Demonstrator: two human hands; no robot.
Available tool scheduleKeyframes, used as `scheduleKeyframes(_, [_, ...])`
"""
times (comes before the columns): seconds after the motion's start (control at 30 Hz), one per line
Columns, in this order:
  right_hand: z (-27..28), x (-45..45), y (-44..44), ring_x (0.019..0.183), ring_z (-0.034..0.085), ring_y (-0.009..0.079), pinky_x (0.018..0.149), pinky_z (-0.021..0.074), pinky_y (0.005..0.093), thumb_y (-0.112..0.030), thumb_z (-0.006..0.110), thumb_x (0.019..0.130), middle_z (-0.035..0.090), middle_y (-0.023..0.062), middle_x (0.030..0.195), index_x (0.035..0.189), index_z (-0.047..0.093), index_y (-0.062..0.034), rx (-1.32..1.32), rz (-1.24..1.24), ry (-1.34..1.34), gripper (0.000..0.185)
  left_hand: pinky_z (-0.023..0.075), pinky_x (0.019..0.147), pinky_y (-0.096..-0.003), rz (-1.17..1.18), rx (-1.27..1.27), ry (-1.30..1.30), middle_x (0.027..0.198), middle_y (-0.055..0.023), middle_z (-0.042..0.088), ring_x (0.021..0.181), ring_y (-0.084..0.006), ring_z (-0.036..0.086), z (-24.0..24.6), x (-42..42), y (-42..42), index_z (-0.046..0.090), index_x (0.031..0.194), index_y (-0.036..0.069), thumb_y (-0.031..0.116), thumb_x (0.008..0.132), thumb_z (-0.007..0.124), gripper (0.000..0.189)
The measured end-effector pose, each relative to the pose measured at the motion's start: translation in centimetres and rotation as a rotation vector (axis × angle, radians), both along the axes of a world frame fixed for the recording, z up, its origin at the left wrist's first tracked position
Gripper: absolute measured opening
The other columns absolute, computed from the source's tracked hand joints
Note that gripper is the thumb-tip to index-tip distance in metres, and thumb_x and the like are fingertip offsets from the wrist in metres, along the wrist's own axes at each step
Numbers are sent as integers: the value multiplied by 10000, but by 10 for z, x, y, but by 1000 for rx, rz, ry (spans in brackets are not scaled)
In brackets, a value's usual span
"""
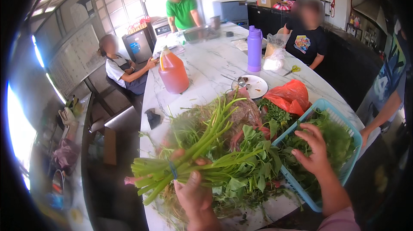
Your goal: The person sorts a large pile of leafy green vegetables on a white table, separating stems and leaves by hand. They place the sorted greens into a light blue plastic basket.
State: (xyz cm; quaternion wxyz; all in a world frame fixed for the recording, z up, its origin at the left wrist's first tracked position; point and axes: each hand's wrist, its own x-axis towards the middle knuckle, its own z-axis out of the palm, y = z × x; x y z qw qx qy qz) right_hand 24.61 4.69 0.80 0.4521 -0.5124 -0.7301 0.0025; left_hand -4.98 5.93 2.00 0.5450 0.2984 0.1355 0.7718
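Note:
A bunch of long green leafy stems (193,163), tied with a blue band, is gripped in my left hand (195,192) over the near part of the table. Around and under it lies a pile of loose greens, stems and roots (190,127). My right hand (311,150) is held over the left side of a light blue plastic basket (350,121) with leafy greens (335,137) in it. Its fingers are apart and hold nothing. Beyond the pile lie a red plastic bag (290,97) and a small bunch of dark green herbs (276,114).
On the marble-patterned table (209,69) stand a jug of orange liquid (173,72), a purple bottle (255,50) and a used plate with a spoon (259,87). Green-handled scissors (293,69) lie farther right. Several people are around the table, one close at the right edge.

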Motion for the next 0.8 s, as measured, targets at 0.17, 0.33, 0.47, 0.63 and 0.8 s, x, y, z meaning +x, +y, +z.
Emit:
scheduleKeyframes(0.17, [-8,-1,3,1222,468,355,1017,371,431,-135,766,699,473,183,1327,1312,486,-22,72,-81,10,683,508,825,-377,11,-5,-28,930,-115,608,913,-248,608,2,-5,-2,410,1289,69,85,768,738,616])
scheduleKeyframes(0.33, [-20,10,9,1353,349,309,1115,252,432,-196,735,739,356,214,1455,1476,215,-16,89,-53,265,920,511,829,-389,-16,7,-66,953,-119,606,937,-256,607,-1,-8,-1,399,1294,66,50,774,716,609])
scheduleKeyframes(0.47, [-36,19,20,1351,351,310,1118,248,412,-117,745,702,353,206,1459,1466,239,-10,-36,-154,237,922,506,876,-440,-119,-104,-22,955,-141,607,933,-294,619,1,-6,2,385,1304,29,8,786,676,595])
scheduleKeyframes(0.63, [-28,7,17,1363,326,321,1122,238,410,-129,750,676,351,195,1462,1452,264,-1,-73,-178,146,924,501,880,-449,-173,-22,-18,945,-153,622,939,-305,619,-1,-5,-2,378,1290,17,7,780,697,601])
scheduleKeyframes(0.8, [-30,4,17,1360,322,335,1122,233,416,-157,749,684,348,200,1458,1445,272,8,-82,-161,45,914,511,862,-449,-160,-30,-18,932,-150,613,927,-309,622,1,-7,-2,379,1287,26,11,777,692,599])
